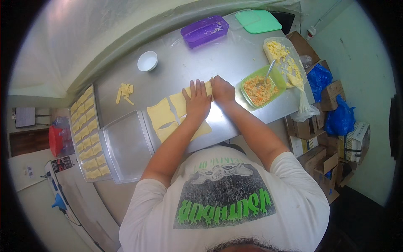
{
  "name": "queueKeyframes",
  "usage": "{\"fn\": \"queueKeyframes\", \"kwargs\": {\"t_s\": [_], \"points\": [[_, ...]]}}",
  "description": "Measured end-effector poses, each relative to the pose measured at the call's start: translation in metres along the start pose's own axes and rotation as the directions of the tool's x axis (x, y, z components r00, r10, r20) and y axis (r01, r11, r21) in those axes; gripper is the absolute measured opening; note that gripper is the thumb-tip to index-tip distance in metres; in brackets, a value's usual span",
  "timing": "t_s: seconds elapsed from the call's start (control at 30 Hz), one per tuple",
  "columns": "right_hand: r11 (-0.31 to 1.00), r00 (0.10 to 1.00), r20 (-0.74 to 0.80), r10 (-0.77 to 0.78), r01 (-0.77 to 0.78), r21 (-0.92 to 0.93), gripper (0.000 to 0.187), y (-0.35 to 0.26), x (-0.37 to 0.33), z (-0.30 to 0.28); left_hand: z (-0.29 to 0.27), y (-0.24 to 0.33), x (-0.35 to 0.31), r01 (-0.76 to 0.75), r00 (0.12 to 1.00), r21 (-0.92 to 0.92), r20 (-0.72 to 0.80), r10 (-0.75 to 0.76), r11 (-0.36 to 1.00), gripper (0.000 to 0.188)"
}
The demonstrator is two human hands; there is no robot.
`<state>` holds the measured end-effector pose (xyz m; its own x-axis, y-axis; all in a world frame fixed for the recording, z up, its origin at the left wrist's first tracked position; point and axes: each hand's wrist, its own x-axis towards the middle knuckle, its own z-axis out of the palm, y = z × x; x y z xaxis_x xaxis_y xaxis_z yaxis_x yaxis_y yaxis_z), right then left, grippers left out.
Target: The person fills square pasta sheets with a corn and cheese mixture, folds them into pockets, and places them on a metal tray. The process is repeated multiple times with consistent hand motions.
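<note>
Pale yellow dough squares (159, 114) lie on the metal table in front of me, with cut gaps between them. My left hand (198, 101) rests palm down on the dough, fingers stretched out and a little apart. Right beside it, my right hand (223, 89) is closed, its curled fingers at the right end of a dough strip (208, 87); what its fingertips do is partly hidden. Another dough piece (201, 131) shows below my left wrist. To the right of my right hand stands a green container (244, 95) of chopped orange-and-white filling (257, 90) with a spoon (270, 70) in it.
A tray (95, 110) of several filled-looking dough pieces and an empty clear tray (128, 134) sit at left. Dough scraps (125, 91), a white bowl (147, 61), a purple container (205, 32) and a green lid (263, 22) lie farther back. Chopped yellow food (278, 50) fills a container at right, near cardboard boxes (331, 93).
</note>
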<state>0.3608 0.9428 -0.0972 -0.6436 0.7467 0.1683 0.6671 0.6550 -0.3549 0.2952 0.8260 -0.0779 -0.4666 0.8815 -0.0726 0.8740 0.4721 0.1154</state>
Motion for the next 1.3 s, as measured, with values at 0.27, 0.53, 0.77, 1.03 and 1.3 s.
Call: {"fn": "queueKeyframes", "kwargs": {"t_s": [0.27, 0.53, 0.77, 1.03, 1.3], "points": [[0.985, 0.984, -0.049, 0.172, -0.172, 0.020, 0.026, 0.004, 0.006, -0.007, -0.004, 0.002, 0.000, 0.044, 0.994, 0.055, 0.097, -0.050, 0.998, 0.068], [0.985, 0.962, -0.255, 0.094, -0.053, 0.163, 0.029, 0.017, 0.004, -0.006, -0.019, 0.000, 0.002, 0.016, 0.997, 0.005, -0.078, -0.016, 1.000, 0.055], [0.924, 0.969, -0.107, -0.225, 0.246, 0.292, 0.029, 0.016, -0.007, -0.039, -0.016, -0.011, 0.030, -0.184, 0.973, -0.216, -0.180, 0.146, 0.959, 0.023], [0.937, 0.945, -0.089, -0.316, 0.325, 0.128, 0.027, 0.027, -0.013, -0.032, 0.002, -0.005, 0.037, -0.297, 0.895, -0.213, -0.401, 0.195, 0.931, 0.017], [0.951, 0.962, -0.047, -0.268, 0.272, 0.149, 0.025, 0.027, -0.016, -0.034, 0.001, -0.004, 0.035, -0.289, 0.883, -0.206, -0.435, 0.176, 0.935, 0.018]]}}
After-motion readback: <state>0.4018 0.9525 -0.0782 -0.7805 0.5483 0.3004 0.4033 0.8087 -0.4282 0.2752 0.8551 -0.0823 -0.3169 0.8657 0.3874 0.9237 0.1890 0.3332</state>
